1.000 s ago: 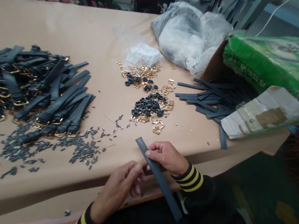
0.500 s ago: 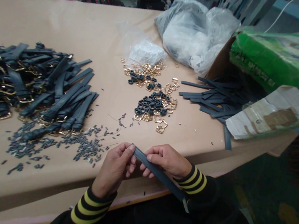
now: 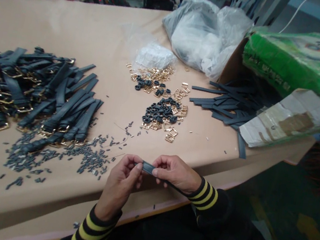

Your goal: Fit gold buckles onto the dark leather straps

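Dark strip pinched in both hands, no buckle visible on it; buckled and plain pieces both present.

Strip (image 3: 148, 168) is above the near edge of the table (image 3: 119, 72); left hand (image 3: 117, 182) grips its end between thumb and fingers, right hand (image 3: 175, 172) pinches it close by. At left, a large pile of buckled straps (image 3: 66, 108), judged further along. At right, plain strips (image 3: 230, 103) at the mouth of the green box (image 3: 269, 68), plus loose gold buckles (image 3: 170, 135) and dark loops (image 3: 161, 110) mid-table; work judged partway. Total count: cannot tell.
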{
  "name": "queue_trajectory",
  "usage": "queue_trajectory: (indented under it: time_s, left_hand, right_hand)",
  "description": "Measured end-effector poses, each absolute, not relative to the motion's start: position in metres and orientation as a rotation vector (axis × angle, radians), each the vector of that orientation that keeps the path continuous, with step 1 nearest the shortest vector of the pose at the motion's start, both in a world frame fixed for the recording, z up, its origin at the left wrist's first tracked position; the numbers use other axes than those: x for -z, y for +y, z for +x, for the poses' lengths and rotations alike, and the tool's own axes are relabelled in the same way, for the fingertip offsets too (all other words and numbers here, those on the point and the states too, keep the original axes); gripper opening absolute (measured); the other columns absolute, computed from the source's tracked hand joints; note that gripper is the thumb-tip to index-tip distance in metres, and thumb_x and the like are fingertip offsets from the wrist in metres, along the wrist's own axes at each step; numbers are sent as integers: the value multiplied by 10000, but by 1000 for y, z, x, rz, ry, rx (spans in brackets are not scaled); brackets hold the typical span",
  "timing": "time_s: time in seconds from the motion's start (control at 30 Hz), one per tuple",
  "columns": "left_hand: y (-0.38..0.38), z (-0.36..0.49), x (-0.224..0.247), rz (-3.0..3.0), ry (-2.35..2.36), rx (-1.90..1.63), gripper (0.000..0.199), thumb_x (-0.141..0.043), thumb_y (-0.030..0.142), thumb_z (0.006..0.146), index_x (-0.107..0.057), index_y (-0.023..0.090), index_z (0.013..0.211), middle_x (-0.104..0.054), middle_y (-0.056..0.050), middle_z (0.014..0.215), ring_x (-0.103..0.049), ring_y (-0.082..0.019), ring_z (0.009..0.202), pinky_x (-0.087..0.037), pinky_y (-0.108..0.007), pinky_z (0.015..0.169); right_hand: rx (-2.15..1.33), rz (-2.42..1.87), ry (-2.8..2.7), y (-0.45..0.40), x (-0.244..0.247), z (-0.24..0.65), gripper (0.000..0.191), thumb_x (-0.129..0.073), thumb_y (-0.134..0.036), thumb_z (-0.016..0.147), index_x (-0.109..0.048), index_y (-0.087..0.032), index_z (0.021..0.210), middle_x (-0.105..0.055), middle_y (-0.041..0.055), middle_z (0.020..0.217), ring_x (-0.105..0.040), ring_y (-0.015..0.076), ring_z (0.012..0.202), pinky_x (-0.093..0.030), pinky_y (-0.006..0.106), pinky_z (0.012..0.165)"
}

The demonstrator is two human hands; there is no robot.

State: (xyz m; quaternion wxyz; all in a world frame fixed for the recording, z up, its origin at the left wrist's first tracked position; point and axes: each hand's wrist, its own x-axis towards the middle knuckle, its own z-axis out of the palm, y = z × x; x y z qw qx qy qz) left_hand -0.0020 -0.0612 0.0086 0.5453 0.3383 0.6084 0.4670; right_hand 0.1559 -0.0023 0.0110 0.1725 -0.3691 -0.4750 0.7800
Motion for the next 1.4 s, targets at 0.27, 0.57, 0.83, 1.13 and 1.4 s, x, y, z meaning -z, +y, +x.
queue_trajectory:
  time_s: [0.27,0.57,0.83,1.13,1.4]
  left_hand:
    - [-61,2,-9,1229,1653,-1061,134,-496,299,806,-551,179,827,-603,-73,1015,-581,-177,901,-454,-315,811]
    - [-68,13,-12,1560,1761,-1033,170,-509,257,820,-553,201,974,-638,-58,969,-599,-169,903,-456,-272,811]
    - [-59,5,-6,1907,1722,-1015,145,-404,129,835,-517,205,888,-619,-96,1050,-596,-177,958,-476,-298,807]
    - [35,-38,-16,2345,1976,-786,198,-419,203,824,-591,159,911,-548,-100,893,-519,-220,848,-447,-352,767]
    - [75,-37,-3,2313,1917,-559,198,-368,229,845,-555,169,824,-535,-84,903,-526,-183,752,-424,-287,681]
  right_hand:
    - [-2305,-886,-1171,-6,-10,155,244,-644,-291,702,-565,-105,839,-592,4,649,-556,75,561,-452,175,492]
    - [-2154,-1003,-1128,-7,-12,145,247,-678,-265,660,-526,-115,783,-572,-10,625,-582,97,578,-494,209,515]
    - [-2149,-1060,-1166,2,-13,143,144,-543,-217,715,-429,-157,779,-579,-24,599,-532,80,456,-440,188,430]
    - [-2123,-1007,-1214,23,-7,153,229,-480,-366,823,-427,-155,752,-463,-66,541,-294,10,339,-205,130,315]
    - [-2160,-1006,-1231,25,-4,152,186,-468,-325,807,-442,-144,769,-575,4,617,-466,61,417,-394,179,401]
